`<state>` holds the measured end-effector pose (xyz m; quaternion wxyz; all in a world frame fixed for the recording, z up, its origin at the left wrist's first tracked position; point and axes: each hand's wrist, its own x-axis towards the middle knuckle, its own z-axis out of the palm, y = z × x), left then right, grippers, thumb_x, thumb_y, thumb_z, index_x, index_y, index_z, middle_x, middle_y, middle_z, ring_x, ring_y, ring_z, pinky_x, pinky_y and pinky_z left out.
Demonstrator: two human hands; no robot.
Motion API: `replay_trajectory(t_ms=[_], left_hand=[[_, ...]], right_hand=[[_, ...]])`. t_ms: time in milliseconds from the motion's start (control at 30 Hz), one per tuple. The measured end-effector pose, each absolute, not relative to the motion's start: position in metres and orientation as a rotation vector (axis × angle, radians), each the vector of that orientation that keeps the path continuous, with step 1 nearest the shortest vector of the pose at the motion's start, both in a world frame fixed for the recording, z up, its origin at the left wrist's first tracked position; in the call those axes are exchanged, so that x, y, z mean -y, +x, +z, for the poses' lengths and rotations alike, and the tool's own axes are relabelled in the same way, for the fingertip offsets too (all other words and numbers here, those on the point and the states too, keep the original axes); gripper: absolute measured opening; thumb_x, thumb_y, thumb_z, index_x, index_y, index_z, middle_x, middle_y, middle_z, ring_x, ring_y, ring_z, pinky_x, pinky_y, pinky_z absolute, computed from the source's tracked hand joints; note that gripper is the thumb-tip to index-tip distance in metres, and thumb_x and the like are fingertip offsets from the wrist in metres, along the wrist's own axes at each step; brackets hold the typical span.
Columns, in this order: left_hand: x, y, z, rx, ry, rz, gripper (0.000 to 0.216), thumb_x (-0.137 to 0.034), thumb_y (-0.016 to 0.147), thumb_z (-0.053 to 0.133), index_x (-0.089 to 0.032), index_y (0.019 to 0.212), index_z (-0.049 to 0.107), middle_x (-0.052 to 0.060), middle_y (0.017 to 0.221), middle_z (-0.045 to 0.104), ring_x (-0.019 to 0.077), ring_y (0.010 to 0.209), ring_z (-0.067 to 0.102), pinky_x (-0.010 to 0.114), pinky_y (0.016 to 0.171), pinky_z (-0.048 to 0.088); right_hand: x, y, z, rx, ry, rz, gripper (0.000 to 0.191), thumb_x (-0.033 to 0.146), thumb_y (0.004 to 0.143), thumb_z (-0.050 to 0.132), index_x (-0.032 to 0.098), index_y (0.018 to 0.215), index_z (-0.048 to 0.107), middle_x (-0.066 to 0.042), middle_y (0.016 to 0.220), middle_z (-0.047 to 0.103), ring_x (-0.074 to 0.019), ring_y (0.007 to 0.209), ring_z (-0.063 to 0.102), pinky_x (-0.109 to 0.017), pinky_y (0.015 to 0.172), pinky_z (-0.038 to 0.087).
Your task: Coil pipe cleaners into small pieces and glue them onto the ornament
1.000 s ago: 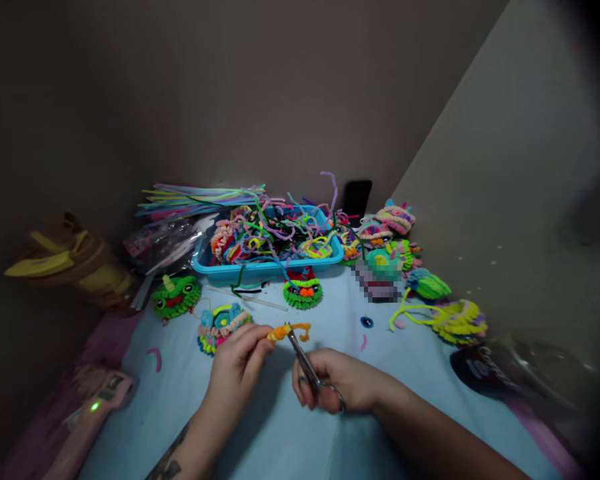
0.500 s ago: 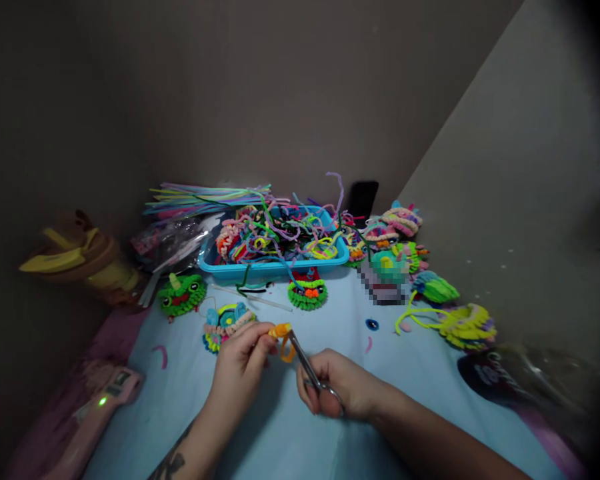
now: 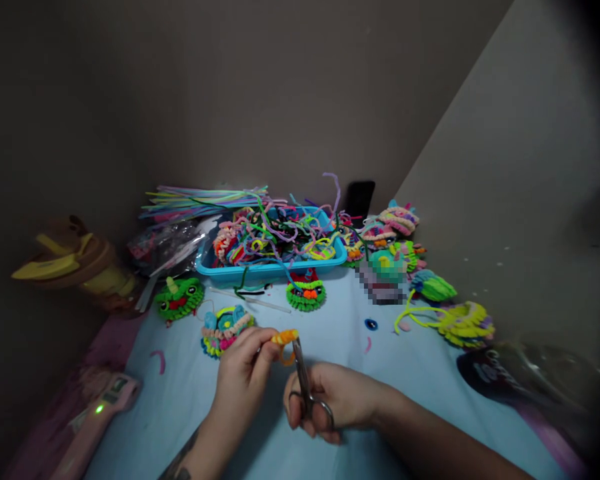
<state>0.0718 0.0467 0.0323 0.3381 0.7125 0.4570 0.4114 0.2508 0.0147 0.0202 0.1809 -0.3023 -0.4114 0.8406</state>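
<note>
My left hand (image 3: 243, 373) pinches a short orange pipe cleaner piece (image 3: 285, 340) between thumb and fingers, low over the light blue cloth (image 3: 415, 373). My right hand (image 3: 335, 400) grips small metal scissors (image 3: 305, 383) by the finger loops. The blades point up and their tip touches the orange piece. A multicoloured round pipe cleaner figure (image 3: 225, 328) lies just left of my left hand.
A blue tray (image 3: 273, 268) heaped with tangled pipe cleaners stands at the back. Finished pipe cleaner figures lie around it: a green one (image 3: 179, 298), a green-red one (image 3: 306, 293), several at the right (image 3: 460, 323). A pink device (image 3: 100, 417) with a green light lies at the left edge.
Both hands have drawn slightly toward me. The scissors have swung from a slant to nearly upright, and the orange piece's loose end has bent down from pointing right.
</note>
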Motion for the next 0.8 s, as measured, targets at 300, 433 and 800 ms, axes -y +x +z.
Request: replay_trajectory(t_ms=[300, 433, 800], left_hand=[[-0.048, 0.071, 0.029, -1.215, 1.481, 0.994, 0.029, -0.040, 0.087, 0.050, -0.015, 0.086, 0.065, -0.001, 0.061, 0.058, 0.0101, 0.046, 0.050, 0.020, 0.044, 0.039], [-0.052, 0.070, 0.033, -1.160, 1.212, 1.026, 0.038, -0.052, 0.080, 0.057, -0.014, 0.083, 0.063, -0.002, 0.058, 0.055, 0.0086, 0.045, 0.048, 0.019, 0.042, 0.038], [-0.056, 0.072, 0.036, -0.993, 0.742, 1.017, 0.045, -0.055, 0.070, 0.068, -0.011, 0.080, 0.063, -0.002, 0.062, 0.056, 0.0026, 0.043, 0.041, 0.013, 0.038, 0.030]], right_hand=[[-0.019, 0.264, 0.008, 1.195, -0.714, 2.322, 0.085, 0.056, 0.044, 0.083, 0.017, 0.112, 0.052, -0.001, 0.078, 0.060, -0.0063, 0.051, 0.052, -0.016, 0.045, 0.042], [-0.024, 0.275, 0.022, 1.390, -1.115, 1.780, 0.046, 0.049, 0.058, 0.078, 0.013, 0.085, 0.070, -0.005, 0.081, 0.063, -0.0108, 0.064, 0.053, -0.020, 0.054, 0.042], [-0.038, 0.298, 0.014, 2.077, -1.708, 0.758, 0.029, 0.015, 0.083, 0.044, 0.018, 0.089, 0.073, -0.006, 0.076, 0.065, -0.0173, 0.072, 0.061, -0.026, 0.065, 0.045]])
